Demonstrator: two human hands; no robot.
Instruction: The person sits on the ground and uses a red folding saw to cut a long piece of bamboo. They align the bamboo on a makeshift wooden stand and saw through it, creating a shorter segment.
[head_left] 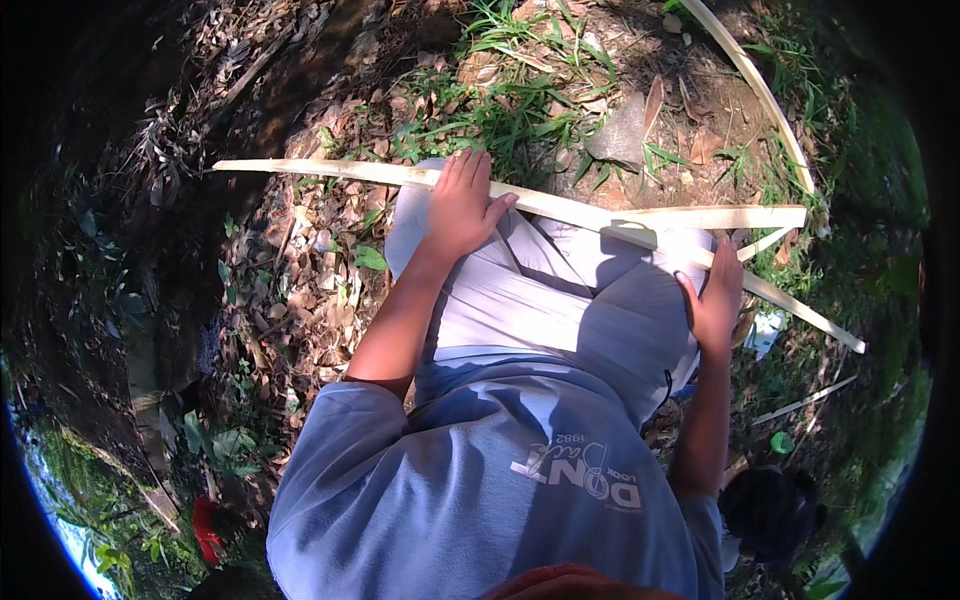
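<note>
A long pale strip of split wood or bamboo [565, 208] lies across my knees, slanting from the far left down to the right. My left hand [462, 205] rests flat on it over the left knee, fingers stretched and thumb apart. Over the right knee, my right hand [716, 300] lies with its fingers extended across the strip and its thumb spread. A second, shorter pale strip [720, 216] crosses above the right knee. A thin pale piece [770, 243] slants between its right end and my right fingertips. Whether these pieces are joined is unclear.
A curved pale strip [757, 85] lies on the ground at the far right. Ahead are a flat grey stone [618, 135], grass and dry leaves. A white packet [765, 332], a thin stick [805, 400] and a green round object [782, 442] lie to the right. Something red [207, 530] shows lower left.
</note>
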